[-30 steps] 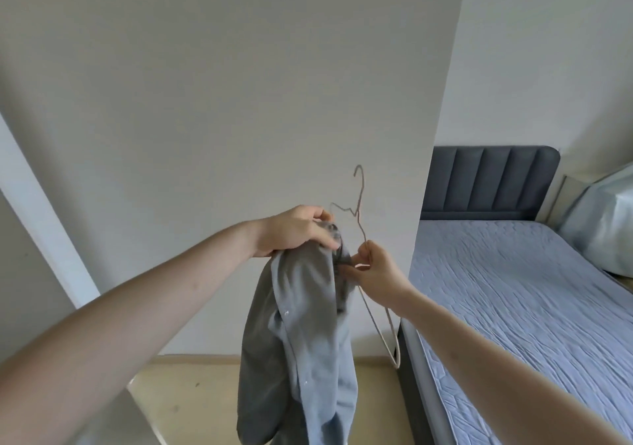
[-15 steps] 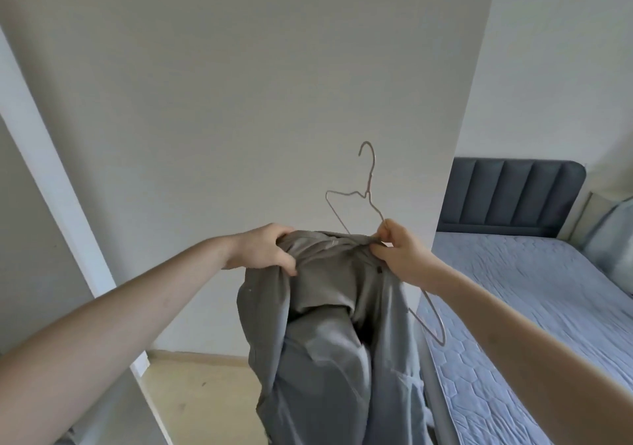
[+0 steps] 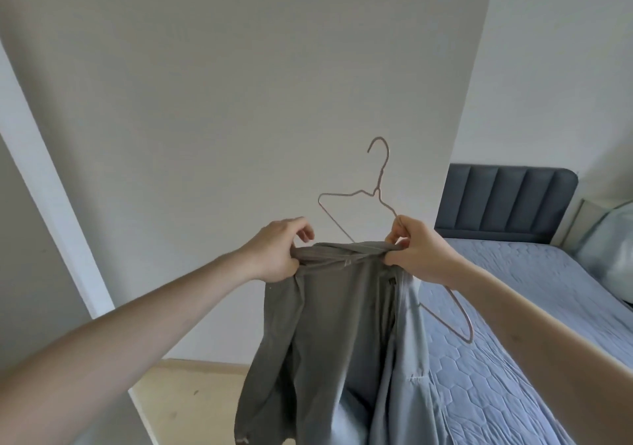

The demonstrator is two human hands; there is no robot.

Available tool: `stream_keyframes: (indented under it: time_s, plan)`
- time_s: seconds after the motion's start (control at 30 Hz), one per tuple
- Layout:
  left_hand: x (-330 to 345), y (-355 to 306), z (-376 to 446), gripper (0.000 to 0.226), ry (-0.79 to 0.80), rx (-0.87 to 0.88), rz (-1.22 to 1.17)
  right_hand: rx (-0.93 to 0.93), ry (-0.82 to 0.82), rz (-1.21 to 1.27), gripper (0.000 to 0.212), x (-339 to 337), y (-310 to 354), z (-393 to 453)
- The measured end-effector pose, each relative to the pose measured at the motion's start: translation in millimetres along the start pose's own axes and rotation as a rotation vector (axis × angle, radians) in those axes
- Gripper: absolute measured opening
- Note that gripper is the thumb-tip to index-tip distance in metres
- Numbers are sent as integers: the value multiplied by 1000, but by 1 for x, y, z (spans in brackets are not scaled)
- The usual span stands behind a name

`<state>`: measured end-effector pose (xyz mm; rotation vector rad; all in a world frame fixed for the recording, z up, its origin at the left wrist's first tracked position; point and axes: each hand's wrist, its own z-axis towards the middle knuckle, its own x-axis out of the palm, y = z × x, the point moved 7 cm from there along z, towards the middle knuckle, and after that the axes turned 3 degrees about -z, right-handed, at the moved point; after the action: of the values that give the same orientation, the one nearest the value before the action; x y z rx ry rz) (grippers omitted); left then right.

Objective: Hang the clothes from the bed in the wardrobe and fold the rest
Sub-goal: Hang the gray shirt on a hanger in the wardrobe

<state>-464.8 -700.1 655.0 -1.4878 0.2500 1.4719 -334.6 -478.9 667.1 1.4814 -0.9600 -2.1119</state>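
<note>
Head view showed left hand (image 3: 275, 256) and right hand (image 3: 416, 251) gripping the grey garment (image 3: 329, 324), right also pinching the hanger (image 3: 378, 193); keeping the top edge taut would ease threading.

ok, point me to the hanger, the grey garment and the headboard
hanger (image 3: 378, 189), head view, on the neck below the hook.
grey garment (image 3: 329, 324), head view, on the hanging cloth below the stretched top edge.
headboard (image 3: 503, 198), head view, on the dark padded panel.
</note>
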Motion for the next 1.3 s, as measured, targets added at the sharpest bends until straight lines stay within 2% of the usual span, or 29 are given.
stream_keyframes:
  time_s: [0.1,0.2,0.27,0.33,0.47,0.57,0.63,0.7,0.8,0.9,1.0,1.17,1.3]
  plan:
    - [6,15,7,54,-24,-194,-56,-42,-73,-27,38,-5,1,0]
    - [19,40,5,52,210,-488,-82,-78,-147,-76,42,-10,4,-2]
    - [30,50,1,54,299,-557,-173,-91,-170,-131,43,-9,3,-5]
    - [37,50,3,46,298,-538,-380,-100,-164,-146,43,-4,-1,-7]
    - [38,25,15,25,276,-384,-985,-109,-106,-154,41,14,-7,-6]
    - [32,8,24,21,193,-342,-1111,-114,-89,-139,45,23,-12,-5]
    - [13,4,31,17,-11,-293,-1002,-94,-59,-135,46,25,-17,-4]
    - [-11,3,35,10,-128,-199,-826,-42,-17,-103,44,24,-24,-4]
    - [-28,9,38,28,-86,-109,-427,-11,32,-72,44,16,-32,-7]
    - [-26,26,43,32,-25,-139,65,-28,84,-84,48,9,-31,-15]
    - [-25,46,48,34,23,-198,340,-47,126,-44,52,2,-29,-26]
    - [-43,72,50,39,-21,-302,390,-66,193,-178,48,-5,-35,-44]
    - [-53,81,52,45,-86,-347,251,-58,142,-153,49,-4,-36,-50]
